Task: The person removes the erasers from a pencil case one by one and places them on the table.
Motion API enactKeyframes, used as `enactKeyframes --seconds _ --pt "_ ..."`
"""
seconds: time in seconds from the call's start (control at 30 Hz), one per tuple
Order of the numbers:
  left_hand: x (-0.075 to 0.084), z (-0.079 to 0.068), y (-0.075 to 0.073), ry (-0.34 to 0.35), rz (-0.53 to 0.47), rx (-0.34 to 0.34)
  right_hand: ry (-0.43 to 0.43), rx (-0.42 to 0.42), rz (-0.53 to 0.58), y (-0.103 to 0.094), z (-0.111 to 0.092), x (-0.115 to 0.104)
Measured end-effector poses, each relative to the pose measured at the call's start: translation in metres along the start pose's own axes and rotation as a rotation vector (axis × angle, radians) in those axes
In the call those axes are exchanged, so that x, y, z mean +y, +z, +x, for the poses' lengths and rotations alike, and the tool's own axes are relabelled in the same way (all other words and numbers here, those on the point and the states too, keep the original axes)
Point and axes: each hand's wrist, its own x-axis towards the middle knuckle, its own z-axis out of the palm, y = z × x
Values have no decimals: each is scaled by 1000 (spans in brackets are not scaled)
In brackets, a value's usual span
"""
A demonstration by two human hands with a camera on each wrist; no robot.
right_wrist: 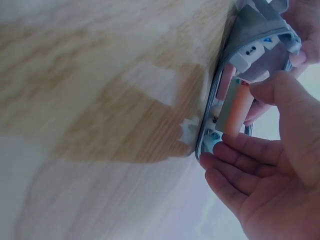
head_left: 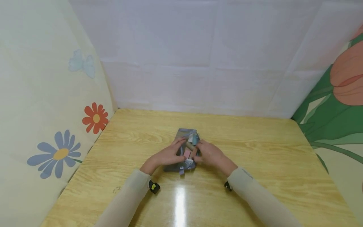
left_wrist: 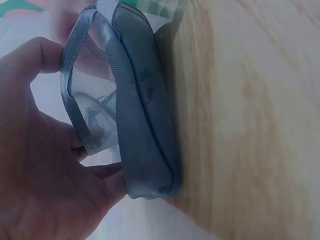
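Note:
A grey-blue zip pouch (left_wrist: 147, 120) with a mesh lid lies on the table, its lid raised. My left hand (head_left: 171, 155) grips the lid's edge, thumb on one side and fingers at the other in the left wrist view. Inside the pouch are several small pieces, among them a white block with dark dots (right_wrist: 246, 56) and a pink block (head_left: 187, 153). My right hand (head_left: 212, 153) pinches a small orange and grey-green block (right_wrist: 236, 107) at the pouch's opening, the thumb on its top end and fingertips by its lower end.
The wood-grain table (head_left: 269, 151) extends on both sides of the pouch. A white cloth (head_left: 184, 63) hangs behind it. Flower-printed cloths stand at the left (head_left: 37, 104) and right (head_left: 346, 126) edges. Each wrist carries a small black camera (head_left: 154, 187).

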Motion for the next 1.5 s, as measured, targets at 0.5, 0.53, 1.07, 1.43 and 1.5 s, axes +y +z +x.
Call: enactKeyframes --seconds 0.5,0.53,1.07,1.43,1.5 --pt "-3 1 2 -23 34 2 54 25 -68 -9 -13 14" --pt "-4 0 2 -23 35 4 57 25 -67 -9 -14 16" --pt "-2 -2 2 -19 35 9 74 91 5 -26 -31 37" --pt "-3 -2 2 -18 37 4 134 87 9 -35 -44 58" --pt "-3 -2 2 -19 41 4 130 91 7 -35 -46 64"
